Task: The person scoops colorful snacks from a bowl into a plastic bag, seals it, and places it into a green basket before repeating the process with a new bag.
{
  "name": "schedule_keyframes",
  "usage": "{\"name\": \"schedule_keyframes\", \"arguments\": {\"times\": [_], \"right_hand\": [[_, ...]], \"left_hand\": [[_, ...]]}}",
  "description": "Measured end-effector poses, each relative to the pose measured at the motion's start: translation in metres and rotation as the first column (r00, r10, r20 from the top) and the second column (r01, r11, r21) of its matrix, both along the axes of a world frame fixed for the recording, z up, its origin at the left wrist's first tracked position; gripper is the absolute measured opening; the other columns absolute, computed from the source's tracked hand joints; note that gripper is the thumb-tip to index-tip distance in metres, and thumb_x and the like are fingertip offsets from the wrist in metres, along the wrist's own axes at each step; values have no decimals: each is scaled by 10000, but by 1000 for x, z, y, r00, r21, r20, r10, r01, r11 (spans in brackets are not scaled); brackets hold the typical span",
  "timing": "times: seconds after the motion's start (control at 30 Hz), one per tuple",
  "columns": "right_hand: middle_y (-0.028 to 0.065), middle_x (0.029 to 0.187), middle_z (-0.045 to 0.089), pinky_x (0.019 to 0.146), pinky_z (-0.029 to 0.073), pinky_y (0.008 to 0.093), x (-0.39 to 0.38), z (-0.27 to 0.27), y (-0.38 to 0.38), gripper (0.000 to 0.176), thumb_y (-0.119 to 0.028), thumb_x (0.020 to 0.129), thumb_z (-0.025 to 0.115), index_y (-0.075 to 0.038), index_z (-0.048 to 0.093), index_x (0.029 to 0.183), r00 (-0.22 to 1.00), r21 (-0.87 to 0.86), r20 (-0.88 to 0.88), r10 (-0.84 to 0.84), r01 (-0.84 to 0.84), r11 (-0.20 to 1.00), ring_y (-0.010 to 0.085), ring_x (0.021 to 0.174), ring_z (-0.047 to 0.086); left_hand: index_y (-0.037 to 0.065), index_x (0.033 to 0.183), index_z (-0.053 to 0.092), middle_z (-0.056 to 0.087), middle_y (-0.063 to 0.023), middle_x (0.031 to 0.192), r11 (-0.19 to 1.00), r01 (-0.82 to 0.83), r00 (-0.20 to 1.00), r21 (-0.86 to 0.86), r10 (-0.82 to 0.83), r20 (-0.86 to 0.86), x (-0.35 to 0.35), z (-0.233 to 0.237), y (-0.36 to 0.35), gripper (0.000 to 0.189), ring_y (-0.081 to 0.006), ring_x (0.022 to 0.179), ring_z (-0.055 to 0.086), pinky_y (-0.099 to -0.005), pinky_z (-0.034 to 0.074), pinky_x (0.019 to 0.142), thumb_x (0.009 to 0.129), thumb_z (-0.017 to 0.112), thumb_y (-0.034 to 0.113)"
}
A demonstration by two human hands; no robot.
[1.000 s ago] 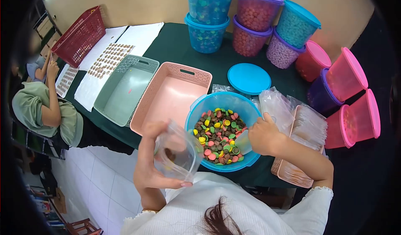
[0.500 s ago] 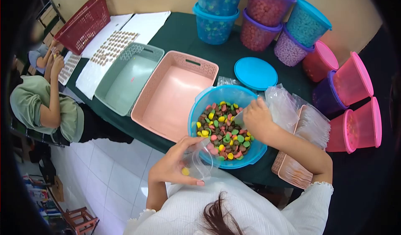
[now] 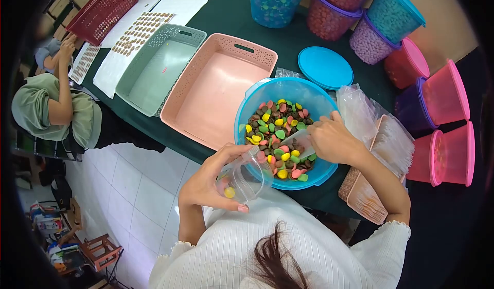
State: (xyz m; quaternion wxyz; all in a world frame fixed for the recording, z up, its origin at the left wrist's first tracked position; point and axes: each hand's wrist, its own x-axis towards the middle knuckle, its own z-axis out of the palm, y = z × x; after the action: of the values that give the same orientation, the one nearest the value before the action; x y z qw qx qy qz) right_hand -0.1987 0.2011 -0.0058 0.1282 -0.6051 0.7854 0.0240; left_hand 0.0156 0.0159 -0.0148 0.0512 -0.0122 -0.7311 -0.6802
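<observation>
Desk (image 3: pixel 226 21) under dark green cloth carries it all. On it lies the pink basket (image 3: pixel 216 93), and at the basket's 4 o'clock stands the blue bowl (image 3: pixel 288 89), its bottom covered with candies (image 3: pixel 272 124).

Your right hand (image 3: pixel 334 142) comes in from the bowl's 3 o'clock, fingers wrapped round a clear scoop (image 3: pixel 297 140) whose mouth lies among the candies. Your left hand (image 3: pixel 213 183) is off the desk's edge at the bowl's 7 o'clock. Thumb and fingers pinch a small clear bag (image 3: pixel 247 176), mouth up against the rim. You cannot tell whether it touches. One yellow candy (image 3: pixel 229 192) lies in its bottom.

The bag looks like thin film: soft, slippery, almost weightless, likely to fold shut. Grip it at the mouth, fingers on both sides. The scoop seems stiff and light, so hold it by its back end. The candies look small, hard and apt to roll.
</observation>
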Motion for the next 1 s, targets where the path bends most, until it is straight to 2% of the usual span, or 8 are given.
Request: {"name": "schedule_keyframes", "arguments": {"times": [0.13,0.3,0.37,0.43,0.53,0.7,0.87,1.0], "right_hand": [[131,691,562,679,289,372,13,-11,-10,148,-122,788,485,-5,565,743,984,-100,170,-45,63,993,262,730,511],[135,703,559,723,296,381,-1,-15,-15,211,-172,839,427,-30,572,781,912,50,380,-157,149,988,274,769,519],[148,714,560,781,299,406,-8,-15,-15,238,-206,854,413,-38,569,794,829,207,542,-139,29,978,290,763,525],[147,717,566,793,294,412,-11,-4,-14,243,-217,851,405,-48,579,830,833,184,540,-119,22,983,293,760,532],[151,709,570,796,305,418,-21,21,-10,259,-229,845,402,-51,590,849,828,86,553,-99,61,994,299,739,540],[157,665,566,762,349,417,-31,76,-10,275,-226,836,419,-24,593,767,818,-50,553,-160,224,973,312,685,542],[147,574,539,649,336,369,-3,116,-21,202,-149,763,484,-16,591,654,998,-219,51,-21,32,975,268,613,534],[115,631,555,671,321,335,24,123,-25,205,-137,795,476,-30,571,648,974,-54,-221,48,-61,997,231,636,491]], "left_hand": [[33,1227,385,464,-124,1108,998,-7,1000,-56,8,29,1,-1,-1,952,-258,1060,464,-369,339,926,422,824,287],[20,1245,343,405,-99,1180,999,26,997,38,-29,72,3,-3,-1,1036,-221,1123,385,-345,259,961,372,853,249],[20,1243,345,406,-100,1182,998,28,997,51,-32,66,3,-2,0,1033,-221,1124,384,-344,255,961,373,853,250],[21,1241,347,407,-101,1185,998,29,998,60,-33,60,4,0,0,1030,-222,1125,383,-344,252,961,374,853,251],[14,1224,369,424,-107,1172,997,-79,997,3,80,-19,4,7,3,1006,-227,1113,398,-339,271,946,373,849,255],[15,1174,422,482,-137,1072,869,-346,938,-353,327,-116,-12,26,16,866,-268,1012,457,-355,360,853,450,820,275],[3,1144,435,494,-151,1056,819,-385,923,-426,334,-192,-34,33,32,814,-279,1005,456,-366,369,849,474,813,273],[-2,1142,436,490,-151,1063,819,-375,927,-436,323,-191,-40,36,40,797,-289,1008,452,-380,365,855,491,808,269]]}}
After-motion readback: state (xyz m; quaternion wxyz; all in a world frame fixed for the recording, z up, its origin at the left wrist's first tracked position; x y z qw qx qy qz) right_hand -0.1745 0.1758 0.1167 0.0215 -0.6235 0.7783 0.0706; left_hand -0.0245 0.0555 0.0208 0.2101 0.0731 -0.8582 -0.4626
